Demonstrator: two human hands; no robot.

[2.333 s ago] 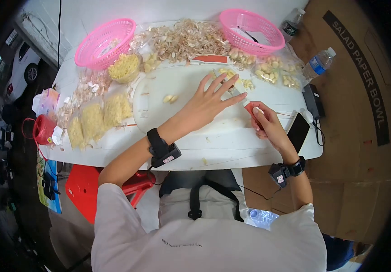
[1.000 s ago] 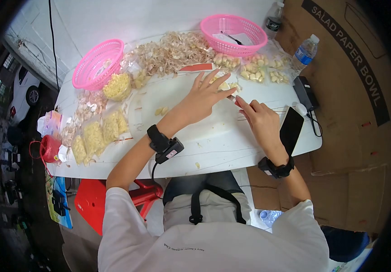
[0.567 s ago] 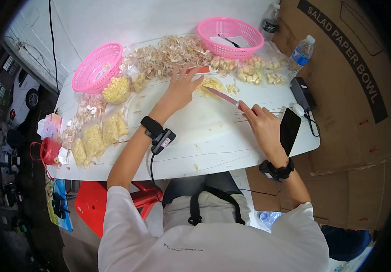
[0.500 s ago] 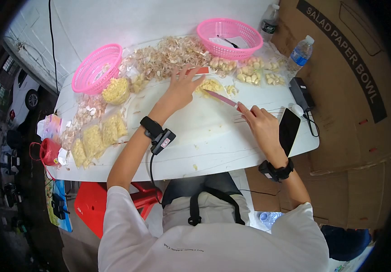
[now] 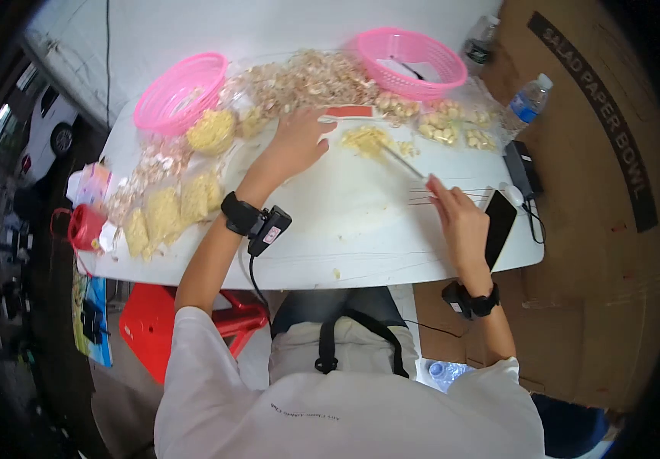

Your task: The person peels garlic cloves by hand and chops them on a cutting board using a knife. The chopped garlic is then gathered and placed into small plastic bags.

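Observation:
My right hand (image 5: 461, 226) is closed around the handle of a knife (image 5: 402, 162). The blade points up and left, its tip at the edge of a pile of chopped garlic (image 5: 364, 141) on a white cutting board (image 5: 330, 200). To the left of the pile is my left hand (image 5: 298, 144), thumb apart and holding nothing that I can see; some of its fingertips are hidden. Just beyond them lies a flat red-and-white piece (image 5: 350, 112). A few garlic bits (image 5: 406, 148) sit right of the pile.
Garlic skins (image 5: 307, 76) are heaped at the back between two pink baskets (image 5: 180, 96) (image 5: 414, 86). Bags of chopped garlic (image 5: 165, 214) lie left, bags of peeled cloves (image 5: 438, 130) right. A phone (image 5: 500, 229), water bottles (image 5: 527, 103) and a cardboard box (image 5: 590, 229) are on the right.
The knife has turned from showing its flat side to nearly edge-on. My left hand has drawn slightly left, away from the garlic pile. The camera view has shifted a little.

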